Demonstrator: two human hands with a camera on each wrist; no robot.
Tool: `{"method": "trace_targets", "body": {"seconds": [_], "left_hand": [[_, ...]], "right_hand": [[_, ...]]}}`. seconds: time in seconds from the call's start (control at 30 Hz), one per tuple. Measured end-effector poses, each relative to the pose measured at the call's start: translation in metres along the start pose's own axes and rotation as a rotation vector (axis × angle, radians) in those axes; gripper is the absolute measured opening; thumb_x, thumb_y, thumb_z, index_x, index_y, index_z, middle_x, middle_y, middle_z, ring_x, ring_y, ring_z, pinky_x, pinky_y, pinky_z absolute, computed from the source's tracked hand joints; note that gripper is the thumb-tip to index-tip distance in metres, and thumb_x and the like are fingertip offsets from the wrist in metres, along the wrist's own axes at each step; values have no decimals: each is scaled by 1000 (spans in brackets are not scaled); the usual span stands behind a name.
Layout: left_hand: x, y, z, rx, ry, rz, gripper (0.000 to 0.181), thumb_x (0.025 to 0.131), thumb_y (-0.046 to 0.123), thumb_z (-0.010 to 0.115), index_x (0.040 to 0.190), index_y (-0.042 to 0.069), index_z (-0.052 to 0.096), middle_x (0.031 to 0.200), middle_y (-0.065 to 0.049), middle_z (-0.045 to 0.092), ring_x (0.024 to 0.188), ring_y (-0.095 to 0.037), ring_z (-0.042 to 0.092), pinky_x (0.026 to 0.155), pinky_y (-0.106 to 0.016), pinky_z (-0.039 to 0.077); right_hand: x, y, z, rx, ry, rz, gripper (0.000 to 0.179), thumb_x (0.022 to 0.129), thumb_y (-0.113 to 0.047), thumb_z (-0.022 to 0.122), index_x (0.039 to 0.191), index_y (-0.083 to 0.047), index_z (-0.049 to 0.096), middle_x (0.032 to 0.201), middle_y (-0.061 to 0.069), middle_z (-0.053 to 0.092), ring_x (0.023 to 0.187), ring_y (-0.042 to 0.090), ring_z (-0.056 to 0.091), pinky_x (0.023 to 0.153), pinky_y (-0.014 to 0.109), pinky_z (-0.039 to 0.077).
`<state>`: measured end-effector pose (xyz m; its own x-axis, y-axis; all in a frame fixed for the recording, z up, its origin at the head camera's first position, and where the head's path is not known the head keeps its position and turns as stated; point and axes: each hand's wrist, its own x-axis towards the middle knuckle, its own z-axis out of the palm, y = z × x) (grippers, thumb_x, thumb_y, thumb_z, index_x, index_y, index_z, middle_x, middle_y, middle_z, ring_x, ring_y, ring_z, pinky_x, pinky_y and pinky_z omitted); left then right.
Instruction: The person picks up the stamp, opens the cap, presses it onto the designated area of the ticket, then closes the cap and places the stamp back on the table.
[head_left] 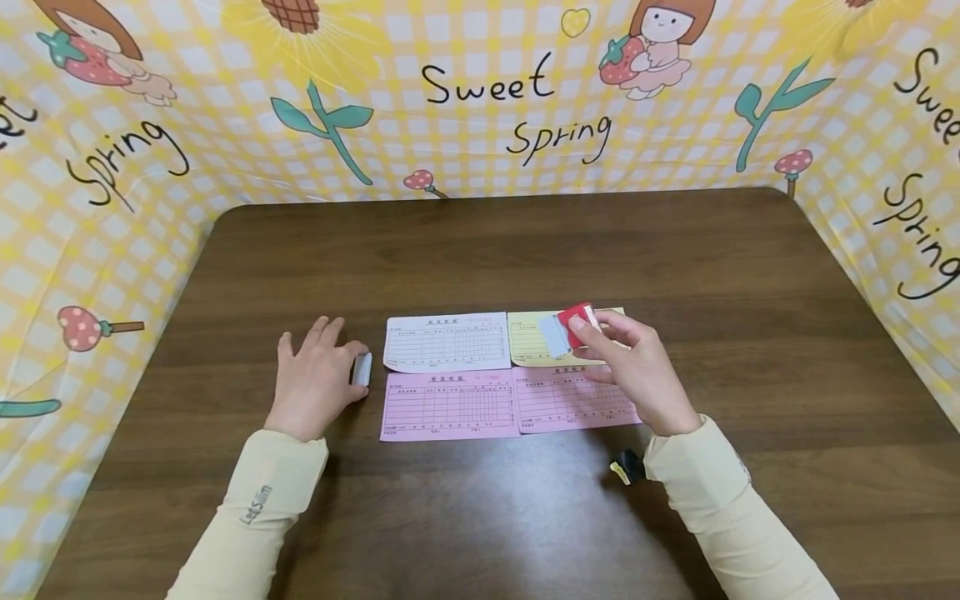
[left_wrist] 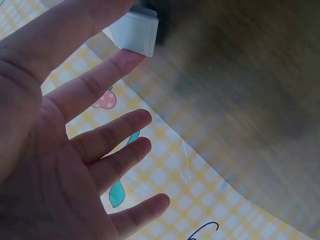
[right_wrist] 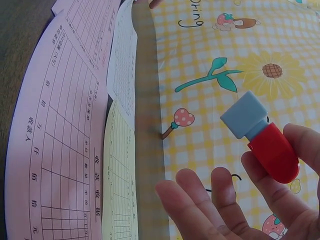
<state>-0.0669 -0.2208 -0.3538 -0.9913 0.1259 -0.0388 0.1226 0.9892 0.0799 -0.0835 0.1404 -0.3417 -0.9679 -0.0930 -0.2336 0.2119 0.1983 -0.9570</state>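
Note:
My right hand (head_left: 637, 362) pinches a red-handled stamp (right_wrist: 274, 155) between thumb and fingers. Its pale grey block (right_wrist: 245, 115) points left, held above the yellow receipt slip (head_left: 528, 343). On the left side of the table, my left hand (head_left: 311, 379) grips a small whitish, boxy piece (left_wrist: 135, 31) between thumb and index finger, the other fingers spread. This piece looks like a cap; its inside is hidden. A white slip (head_left: 447, 343) lies beside the yellow one, and two pink slips, left (head_left: 450, 407) and right (head_left: 573, 404), lie nearer me.
A small black object with a yellow edge (head_left: 626, 467) lies by the right sleeve (head_left: 697, 467), its kind unclear. The brown wooden table (head_left: 480, 258) meets a yellow checked cloth (head_left: 480, 167) at the back and sides.

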Motion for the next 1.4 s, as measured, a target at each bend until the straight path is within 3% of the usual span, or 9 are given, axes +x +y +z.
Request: {"method": "trace_targets", "body": {"seconds": [0.43, 0.93, 1.4], "left_hand": [[-1, 1, 1, -12, -19, -4, 50, 74, 16, 90, 120, 4, 72, 145, -33, 48, 140, -50, 37, 107, -77, 22], [-1, 5, -5, -18, -52, -16, 64, 75, 21, 90, 131, 5, 66, 149, -33, 44, 142, -50, 35, 109, -76, 20], [-1, 16, -13, -18, 55, 52, 52, 82, 18, 84, 130, 8, 67, 148, -29, 48, 140, -46, 40, 109, -73, 23]], "right_hand": [[0, 1, 0, 31, 5, -9, 44, 99, -34, 68, 129, -2, 65, 112, 13, 61, 106, 39, 67, 87, 48, 59], [0, 0, 1, 10, 0, 10, 47, 99, -37, 68, 133, -5, 64, 119, 15, 60, 110, 41, 64, 88, 46, 59], [1, -3, -1, -9, 3, 3, 47, 98, -38, 68, 131, -4, 64, 118, 16, 60, 111, 40, 64, 89, 51, 57]]}}
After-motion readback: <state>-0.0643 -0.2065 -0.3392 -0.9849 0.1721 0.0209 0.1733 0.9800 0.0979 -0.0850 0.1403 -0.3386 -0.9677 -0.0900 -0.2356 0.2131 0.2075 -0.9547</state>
